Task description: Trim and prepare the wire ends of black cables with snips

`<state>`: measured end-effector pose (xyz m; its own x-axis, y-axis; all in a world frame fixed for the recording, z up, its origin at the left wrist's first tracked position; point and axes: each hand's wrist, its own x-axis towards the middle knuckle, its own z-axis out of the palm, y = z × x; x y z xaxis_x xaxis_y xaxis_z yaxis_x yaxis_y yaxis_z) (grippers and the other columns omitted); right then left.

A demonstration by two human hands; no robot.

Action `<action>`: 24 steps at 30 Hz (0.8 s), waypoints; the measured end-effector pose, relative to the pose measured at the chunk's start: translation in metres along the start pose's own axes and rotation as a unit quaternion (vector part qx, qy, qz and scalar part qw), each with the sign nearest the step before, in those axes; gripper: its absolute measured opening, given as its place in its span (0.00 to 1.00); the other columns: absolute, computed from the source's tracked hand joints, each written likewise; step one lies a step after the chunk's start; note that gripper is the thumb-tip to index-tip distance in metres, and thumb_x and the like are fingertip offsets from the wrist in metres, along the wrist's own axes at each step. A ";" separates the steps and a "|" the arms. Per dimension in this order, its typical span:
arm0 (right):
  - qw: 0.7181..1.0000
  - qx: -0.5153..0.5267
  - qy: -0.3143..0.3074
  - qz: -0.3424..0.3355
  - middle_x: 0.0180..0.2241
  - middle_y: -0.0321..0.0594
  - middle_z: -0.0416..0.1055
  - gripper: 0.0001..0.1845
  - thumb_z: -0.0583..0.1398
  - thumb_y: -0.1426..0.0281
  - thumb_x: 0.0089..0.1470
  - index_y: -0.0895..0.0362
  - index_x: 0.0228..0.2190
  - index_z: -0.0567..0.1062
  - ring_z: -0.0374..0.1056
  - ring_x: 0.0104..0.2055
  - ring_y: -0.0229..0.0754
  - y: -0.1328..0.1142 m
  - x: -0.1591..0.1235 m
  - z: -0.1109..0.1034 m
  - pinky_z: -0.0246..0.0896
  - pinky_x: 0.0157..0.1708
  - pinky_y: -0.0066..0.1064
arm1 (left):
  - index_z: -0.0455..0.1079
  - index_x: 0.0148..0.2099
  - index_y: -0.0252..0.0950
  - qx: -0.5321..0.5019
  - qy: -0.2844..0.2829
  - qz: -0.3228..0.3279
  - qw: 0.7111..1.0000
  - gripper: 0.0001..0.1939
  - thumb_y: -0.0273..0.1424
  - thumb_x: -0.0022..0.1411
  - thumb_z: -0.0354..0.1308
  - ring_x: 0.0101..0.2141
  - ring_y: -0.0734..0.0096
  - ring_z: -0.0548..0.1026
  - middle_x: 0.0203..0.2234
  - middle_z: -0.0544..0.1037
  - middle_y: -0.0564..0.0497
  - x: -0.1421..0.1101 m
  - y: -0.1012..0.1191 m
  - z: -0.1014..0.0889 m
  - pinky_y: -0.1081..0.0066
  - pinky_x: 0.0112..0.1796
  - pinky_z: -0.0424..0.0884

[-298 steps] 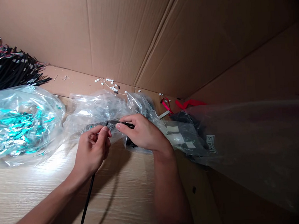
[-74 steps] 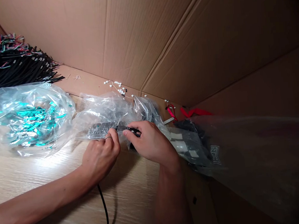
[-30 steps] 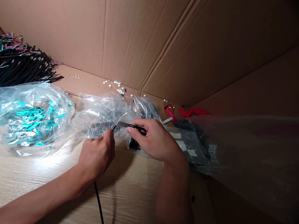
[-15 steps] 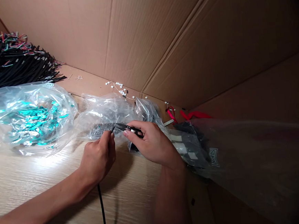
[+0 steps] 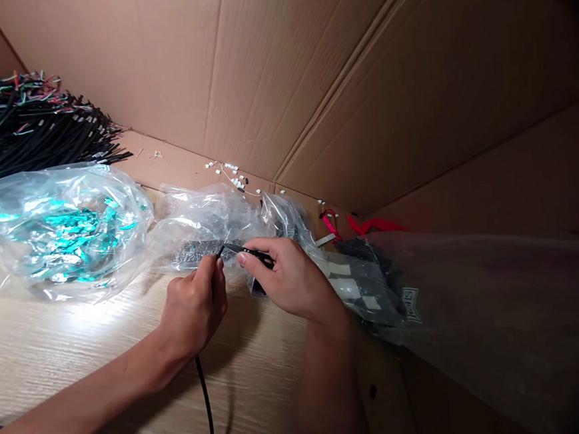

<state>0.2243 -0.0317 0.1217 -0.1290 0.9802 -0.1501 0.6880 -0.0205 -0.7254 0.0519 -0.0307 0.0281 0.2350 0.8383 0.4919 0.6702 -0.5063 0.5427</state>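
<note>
My left hand [image 5: 194, 308] is closed round a black cable [image 5: 207, 411], its cut end poking up between thumb and forefinger. The rest of the cable hangs from under the hand past the table's front edge. In my right hand [image 5: 291, 274] is a slim, pointed black tool that looks like tweezers [image 5: 257, 254], pinched between thumb and fingers. Its tip is right beside the cable end; whether they touch is too small to tell. Behind the hands lies a clear plastic bag [image 5: 204, 217] with small dark pieces in it.
A bag with shiny teal pieces [image 5: 70, 234] lies left, before a pile of black cables [image 5: 27, 131] with coloured wire ends. Small white bits [image 5: 236, 181] lie along the cardboard wall [image 5: 268, 78]. Farther right are a red strap [image 5: 375, 223] and a large clear bag [image 5: 476, 296].
The tweezers' tip has shifted slightly at the cable end, and the tool now shows less of its flat side. Both hands stay close together. The view has tilted a little.
</note>
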 end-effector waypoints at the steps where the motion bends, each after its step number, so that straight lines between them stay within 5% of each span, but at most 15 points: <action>1: 1.000 -0.003 -0.002 -0.001 0.25 0.30 0.52 0.19 0.56 0.62 0.68 0.54 0.25 0.64 0.50 0.27 0.36 0.000 0.001 0.001 0.44 0.28 0.32 | 0.69 0.38 0.36 -0.004 -0.004 -0.008 1.000 0.13 0.29 0.74 0.47 0.14 0.72 0.70 0.17 0.75 0.52 0.000 0.000 0.000 0.71 0.21 0.52; 9: 0.998 0.002 -0.057 0.000 0.26 0.31 0.61 0.18 0.55 0.61 0.71 0.55 0.29 0.68 0.57 0.30 0.37 -0.001 -0.012 -0.012 0.50 0.31 0.31 | 0.71 0.40 0.36 -0.149 -0.118 -0.148 0.971 0.15 0.35 0.75 0.47 0.18 0.70 0.72 0.21 0.77 0.52 0.008 0.004 -0.021 0.71 0.24 0.60; 12: 0.991 0.101 -0.079 0.022 0.24 0.31 0.59 0.21 0.50 0.56 0.74 0.55 0.34 0.72 0.56 0.26 0.37 0.000 -0.028 -0.019 0.52 0.29 0.31 | 0.71 0.45 0.36 -0.226 -0.126 -0.168 0.951 0.15 0.38 0.76 0.46 0.26 0.68 0.77 0.30 0.82 0.47 0.007 0.003 -0.030 0.70 0.29 0.65; 14: 0.981 0.192 -0.029 0.027 0.25 0.31 0.60 0.22 0.50 0.53 0.74 0.54 0.38 0.73 0.57 0.25 0.37 0.001 -0.038 -0.019 0.55 0.28 0.31 | 0.70 0.46 0.36 -0.285 -0.149 -0.181 0.929 0.16 0.40 0.77 0.46 0.26 0.68 0.75 0.29 0.79 0.49 0.004 0.005 -0.037 0.71 0.28 0.65; 18: 0.961 0.253 0.106 0.023 0.31 0.34 0.63 0.17 0.55 0.53 0.71 0.53 0.44 0.74 0.61 0.29 0.37 -0.007 -0.046 -0.002 0.59 0.30 0.30 | 0.69 0.41 0.37 -0.459 -0.231 -0.228 0.827 0.19 0.45 0.77 0.48 0.22 0.73 0.67 0.22 0.68 0.57 0.000 0.013 -0.057 0.73 0.25 0.63; 21: 0.959 0.237 0.151 0.043 0.28 0.32 0.60 0.16 0.58 0.54 0.69 0.53 0.44 0.75 0.58 0.27 0.37 -0.020 -0.045 0.017 0.57 0.28 0.29 | 0.70 0.36 0.36 -0.557 -0.258 -0.247 0.750 0.19 0.44 0.75 0.52 0.24 0.73 0.68 0.22 0.69 0.55 0.002 0.016 -0.071 0.73 0.27 0.65; 24: 0.961 0.197 0.181 0.063 0.28 0.34 0.65 0.18 0.61 0.52 0.66 0.54 0.43 0.77 0.60 0.27 0.37 -0.036 -0.041 0.033 0.56 0.26 0.29 | 0.69 0.35 0.36 -0.606 -0.270 -0.278 0.695 0.19 0.45 0.74 0.55 0.21 0.76 0.60 0.21 0.63 0.57 0.005 0.013 -0.078 0.75 0.22 0.56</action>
<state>0.1810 -0.0780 0.1314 0.2444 0.9677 -0.0619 0.3486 -0.1472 -0.9256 0.0069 -0.0491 0.0909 0.6261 0.7602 -0.1735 -0.2442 0.4025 0.8822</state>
